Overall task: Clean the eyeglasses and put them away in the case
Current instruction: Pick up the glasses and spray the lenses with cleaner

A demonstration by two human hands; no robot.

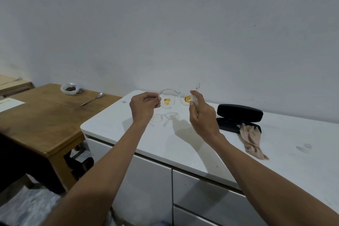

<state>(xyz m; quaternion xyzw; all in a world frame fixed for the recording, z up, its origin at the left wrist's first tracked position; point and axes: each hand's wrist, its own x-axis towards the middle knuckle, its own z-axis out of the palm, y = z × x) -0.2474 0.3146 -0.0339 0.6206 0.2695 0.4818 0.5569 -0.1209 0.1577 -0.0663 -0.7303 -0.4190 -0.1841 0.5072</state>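
Clear-framed eyeglasses are held up above the white cabinet top, both lenses smeared with orange stains. My left hand pinches the frame at its left end. My right hand is closed around a small clear bottle with its tip against the right lens. A black glasses case lies open to the right near the wall. A beige cloth lies crumpled in front of it, with one end on the case's lower half.
Two small clear round pieces sit on the cabinet top at the right, another small one at the far left. A wooden table to the left holds a spoon, a plastic bag and a paper.
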